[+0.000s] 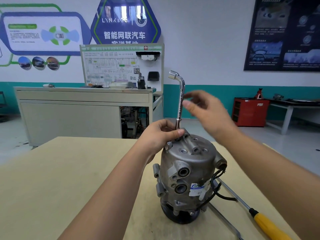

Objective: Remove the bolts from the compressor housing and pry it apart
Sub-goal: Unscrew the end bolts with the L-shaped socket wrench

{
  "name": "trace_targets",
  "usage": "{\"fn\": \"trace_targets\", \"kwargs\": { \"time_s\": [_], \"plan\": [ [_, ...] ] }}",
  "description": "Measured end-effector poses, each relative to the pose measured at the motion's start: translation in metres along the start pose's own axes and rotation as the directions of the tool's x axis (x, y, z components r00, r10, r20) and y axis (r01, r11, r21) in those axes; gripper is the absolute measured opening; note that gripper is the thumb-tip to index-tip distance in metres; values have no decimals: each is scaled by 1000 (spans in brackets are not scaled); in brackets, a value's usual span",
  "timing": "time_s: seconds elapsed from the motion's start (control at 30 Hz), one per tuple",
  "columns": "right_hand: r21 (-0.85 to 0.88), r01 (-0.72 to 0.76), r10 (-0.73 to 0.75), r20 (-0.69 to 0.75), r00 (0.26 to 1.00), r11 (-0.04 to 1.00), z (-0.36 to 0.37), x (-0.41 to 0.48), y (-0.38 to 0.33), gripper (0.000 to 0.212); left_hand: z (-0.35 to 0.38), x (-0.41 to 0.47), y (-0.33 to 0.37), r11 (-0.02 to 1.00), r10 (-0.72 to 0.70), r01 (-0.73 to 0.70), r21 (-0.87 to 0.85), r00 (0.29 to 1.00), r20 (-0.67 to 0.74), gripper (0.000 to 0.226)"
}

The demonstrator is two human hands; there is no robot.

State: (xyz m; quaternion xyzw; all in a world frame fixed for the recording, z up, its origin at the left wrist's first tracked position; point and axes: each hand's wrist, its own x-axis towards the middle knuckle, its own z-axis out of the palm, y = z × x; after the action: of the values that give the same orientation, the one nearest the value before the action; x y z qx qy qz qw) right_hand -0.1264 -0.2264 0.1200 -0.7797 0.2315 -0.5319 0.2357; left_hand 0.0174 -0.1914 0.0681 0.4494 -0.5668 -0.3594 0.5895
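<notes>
A grey metal compressor [187, 172] stands upright on the wooden table [69, 179], pulley end down. An L-shaped chrome socket wrench [180, 101] stands vertically with its lower end on a bolt at the top of the housing. My left hand [161, 135] pinches the wrench's lower shaft just above the housing. Beside the wrench's upper shaft, my right hand [206, 110] hovers with its fingers spread and blurred, holding nothing. The bolt under the socket is hidden.
A yellow-handled screwdriver [256, 212] lies on the table right of the compressor. A thin metal rod [225, 220] lies in front of it. A black cable [218, 187] hangs off the compressor's right side. A grey cabinet [69, 115] and red cart [249, 111] stand behind.
</notes>
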Motion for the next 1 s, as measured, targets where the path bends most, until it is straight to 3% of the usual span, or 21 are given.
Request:
{"fn": "trace_targets", "kwargs": {
  "time_s": [0.07,0.17,0.27,0.37,0.6,0.87,1.0],
  "plan": [
    [-12,58,-58,0,998,998,-10,15,-22,19,0,0,0,1000,-15,15,11,1000,-2,19],
    [-253,146,-124,102,987,956,-22,36,-56,31,-2,1,-1,1000,-21,21,19,1000,3,21],
    [-442,175,-71,242,968,880,-25,50,-80,27,-2,1,-1,1000,-20,20,22,1000,-3,20],
    [-540,159,1,284,959,826,-25,59,-89,27,-1,1,-1,999,-24,24,28,1000,-9,20],
    [-572,87,126,323,938,816,-26,68,-97,13,-4,1,1,999,-26,25,21,999,28,18],
    [-539,-26,260,363,895,842,-21,71,-99,16,-6,0,1,996,-64,69,-50,993,94,5],
    [-491,-77,301,396,867,868,-28,71,-100,11,-6,-2,2,999,-47,50,-17,989,143,16]
  ]
}}
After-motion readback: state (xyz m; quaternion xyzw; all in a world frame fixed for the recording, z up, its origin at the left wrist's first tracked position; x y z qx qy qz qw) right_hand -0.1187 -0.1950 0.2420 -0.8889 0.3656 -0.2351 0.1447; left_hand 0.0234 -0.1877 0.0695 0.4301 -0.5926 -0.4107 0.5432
